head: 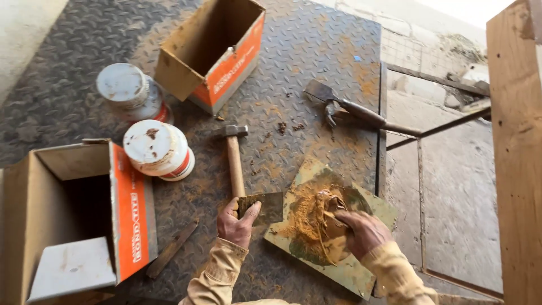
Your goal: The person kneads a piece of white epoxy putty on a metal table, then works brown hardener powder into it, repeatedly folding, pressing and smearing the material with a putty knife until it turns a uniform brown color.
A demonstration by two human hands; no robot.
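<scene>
**Putty knife and filler on the mixing board**

Putty knife, flat rusty metal blade (261, 208), sits in the left hand (237, 223); fingers pinching blade near its lower corner, thumb on top. Right hand (361, 230) closed w/ fingers pressed together around a second, smaller scraper (330, 217), its tip buried in a mound of orange-brown filler paste (309, 217). Paste lies on a worn greenish square board (361, 277), just right of the left fingers, on a steel chequer-plate floor (316, 56).

Wooden-handled hammer (234, 158) lies just above the left fingers, handle end nearly touching the blade. Two white plastic tubs w/ lids (159, 149) further left; orange-and-brown cardboard boxes (217, 51) beyond, open.

Risks, as I judge: the left-hand pinch is shallow, so blade could twist or slip if loaded. Paste sits near board's left edge; a hard scrape toward the left fingers may push it onto the floor. Hammer handle is close enough to get smeared.
</scene>
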